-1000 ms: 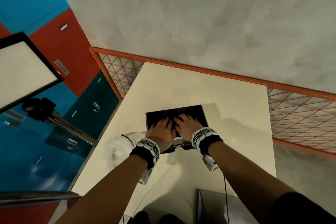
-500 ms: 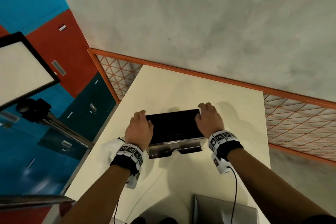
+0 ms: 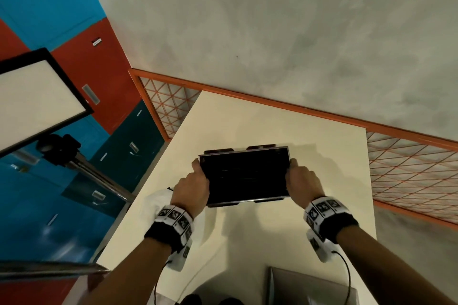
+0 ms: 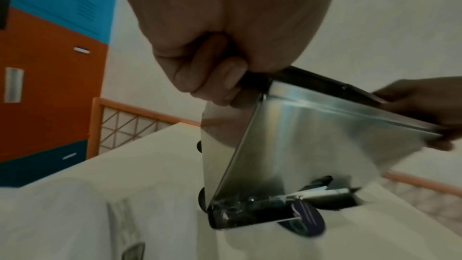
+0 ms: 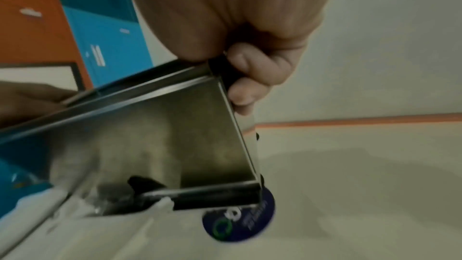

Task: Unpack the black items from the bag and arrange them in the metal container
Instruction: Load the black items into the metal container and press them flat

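Note:
The metal container (image 3: pixel 247 202) shows a flat black filling (image 3: pixel 244 176) of black items in the head view. My left hand (image 3: pixel 192 188) grips its left end and my right hand (image 3: pixel 301 182) grips its right end. It seems raised a little off the cream table (image 3: pixel 272 126), over its own shadow. In the left wrist view my fingers (image 4: pixel 212 82) curl round a black handle above the shiny container wall (image 4: pixel 312 135). The right wrist view shows the same hold by my right hand (image 5: pixel 250 78) on the container (image 5: pixel 150 135). The white bag (image 3: pixel 158 202) lies crumpled by my left wrist.
A round blue sticker (image 5: pixel 240 218) lies on the table under the container. A grey flat object (image 3: pixel 309 287) sits at the near table edge. An orange mesh fence (image 3: pixel 409 171) borders the table. A light panel on a tripod (image 3: pixel 37 96) stands at the left.
My hands left the black items inside the container, went out to its two ends and took hold there. The container now sits farther from me and looks raised.

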